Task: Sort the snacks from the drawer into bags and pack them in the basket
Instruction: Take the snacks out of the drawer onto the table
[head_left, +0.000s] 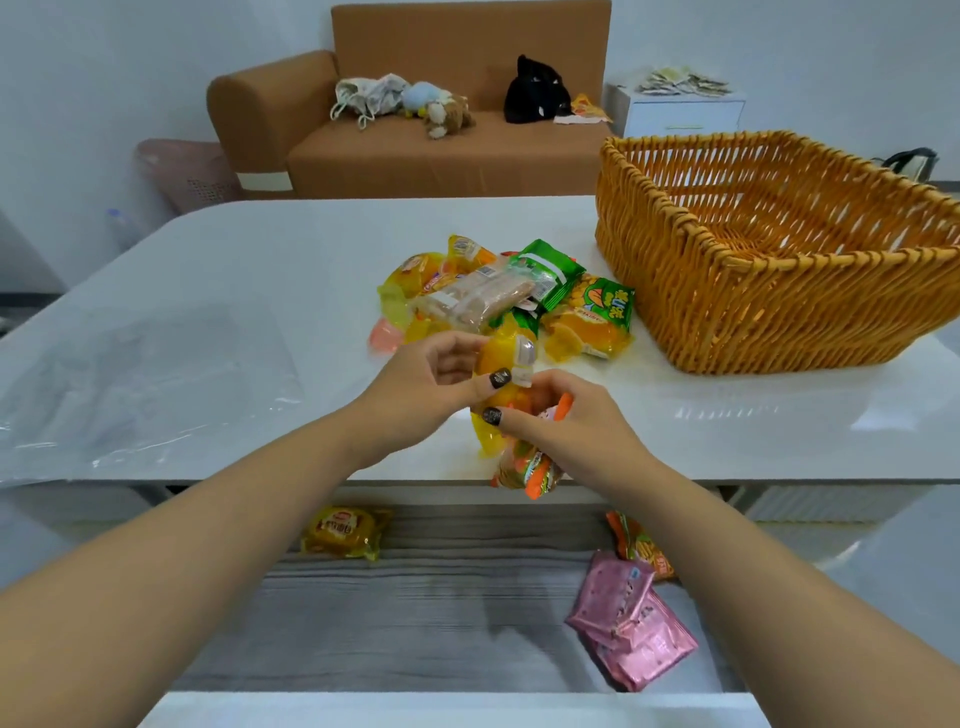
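Over the table's front edge, my left hand (436, 379) pinches a yellow jelly pouch (501, 364) by its top. My right hand (566, 421) grips a bunch of orange and yellow snack packets (530, 467) just below it, thumb touching the pouch. A pile of snacks (504, 291) lies mid-table. The woven orange basket (691, 291) stands empty at the right. The open drawer (415, 597) below holds a yellow packet (345, 530), pink packets (634, 623) and an orange packet (639, 545). Clear plastic bags (140, 384) lie flat on the table's left.
The white table (291, 244) runs from left to right under the snacks. Behind it stand a brown sofa (415, 150) with soft toys and a black bag, a pink bin (182, 171) and a white cabinet (680, 111).
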